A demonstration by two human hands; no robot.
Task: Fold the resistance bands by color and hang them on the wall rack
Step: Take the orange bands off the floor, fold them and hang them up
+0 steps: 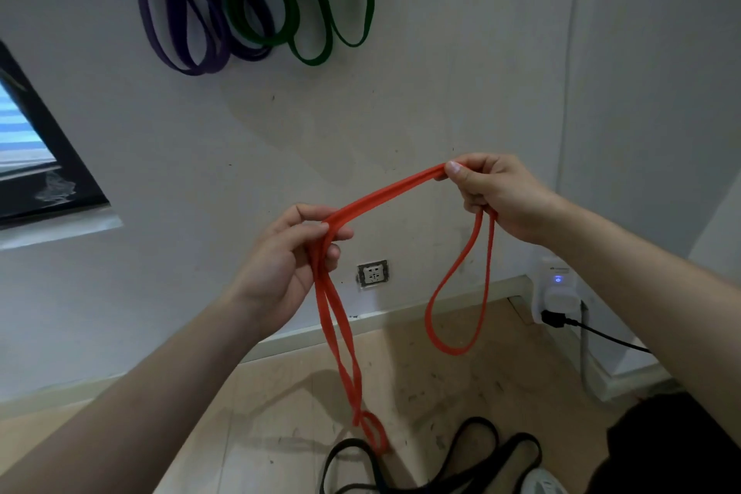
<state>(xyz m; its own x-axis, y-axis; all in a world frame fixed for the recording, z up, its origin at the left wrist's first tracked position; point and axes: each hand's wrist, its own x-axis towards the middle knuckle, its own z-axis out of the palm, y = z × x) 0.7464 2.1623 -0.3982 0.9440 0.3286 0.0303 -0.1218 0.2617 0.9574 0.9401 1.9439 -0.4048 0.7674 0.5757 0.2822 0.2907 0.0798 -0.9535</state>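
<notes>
Left hand: fingers pinched around the red band, lower than the other hand.
Right hand: closed on the same band, thumb on top.
Red band: doubled strands span between the hands; one loop dangles from each, the left one longer and twisted at its end.
Purple bands: hanging on the wall.
Green bands: hanging just beside them.
Black bands: lying on the floor.
</notes>
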